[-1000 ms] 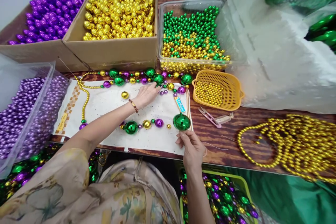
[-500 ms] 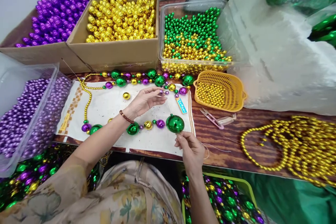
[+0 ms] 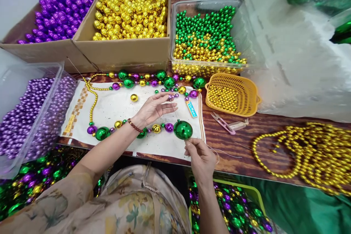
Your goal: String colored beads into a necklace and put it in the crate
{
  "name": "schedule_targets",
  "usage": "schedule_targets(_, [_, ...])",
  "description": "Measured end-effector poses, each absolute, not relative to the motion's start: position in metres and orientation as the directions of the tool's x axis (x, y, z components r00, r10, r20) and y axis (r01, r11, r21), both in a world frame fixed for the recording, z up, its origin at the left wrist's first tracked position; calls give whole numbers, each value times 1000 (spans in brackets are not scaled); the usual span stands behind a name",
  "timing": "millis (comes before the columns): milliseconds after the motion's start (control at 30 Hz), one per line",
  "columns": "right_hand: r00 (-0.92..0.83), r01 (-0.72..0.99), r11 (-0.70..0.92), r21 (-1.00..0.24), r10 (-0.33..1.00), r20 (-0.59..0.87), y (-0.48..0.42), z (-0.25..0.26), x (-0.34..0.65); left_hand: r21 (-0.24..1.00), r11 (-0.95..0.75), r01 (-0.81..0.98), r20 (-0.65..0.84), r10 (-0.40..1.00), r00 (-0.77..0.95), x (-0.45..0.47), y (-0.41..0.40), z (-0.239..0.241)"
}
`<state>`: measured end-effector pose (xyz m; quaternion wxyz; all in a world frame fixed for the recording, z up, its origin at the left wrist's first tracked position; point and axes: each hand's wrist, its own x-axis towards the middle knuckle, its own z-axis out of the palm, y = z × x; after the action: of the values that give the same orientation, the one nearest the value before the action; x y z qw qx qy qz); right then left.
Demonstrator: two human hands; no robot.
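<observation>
From my remote station I record, at left, a gold strand (image 3: 94,104) on the cloth (image 3: 115,106). The left hand (image 3: 151,110) has thumb and forefinger pinched on a small purple bead (image 3: 170,96), other fingers apart. A needle (image 3: 174,109) projects toward it from the large green bead (image 3: 183,129), over the cloth's right end. The right hand (image 3: 203,157) clamps that bead's underside, thumb against forefinger. In my judgement, steady the needle and align the hole squarely.

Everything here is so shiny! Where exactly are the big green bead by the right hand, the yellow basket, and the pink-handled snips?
Big green bead (image 3: 183,130): head view, middle of its shiny front.
Yellow basket (image 3: 247,97): head view, its slotted inner wall.
Pink-handled snips (image 3: 231,131): head view, the pink handle.
</observation>
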<state>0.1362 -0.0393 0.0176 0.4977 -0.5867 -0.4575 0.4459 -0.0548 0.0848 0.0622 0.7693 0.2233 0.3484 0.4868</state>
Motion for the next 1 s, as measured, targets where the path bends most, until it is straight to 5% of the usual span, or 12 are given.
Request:
schedule_targets(233, [204, 44, -150, -988, 969, -138, -40, 17, 132, 728, 404, -554, -311, 914, 259, -53, 83, 63])
schedule_targets(467, [51, -308, -231, -923, 965, -258, -29, 13, 127, 788, 377, -486, -297, 925, 236, -39, 74, 61])
schedule_targets(600, [84, -298, -208, -932, 966, -243, -26, 5, 126, 851, 338, -402, -254, 935, 250, -33, 63, 59])
schedule_targets(767, [75, -282, -200, -939, 971, -229, -25, -4, 125, 966, 190, -176, -134, 948, 288, -58, 59, 60])
schedule_targets(900, [130, -286, -179, -941, 966, -223, -26, -9, 132, 976, -4, 216, 29, 993, -113, -120, 72, 56])
schedule_targets(1000, [171, -265, -165, -950, 962, -215, -25, -11, 137, 848, 69, 526, 77, 965, -251, -165, 83, 48])
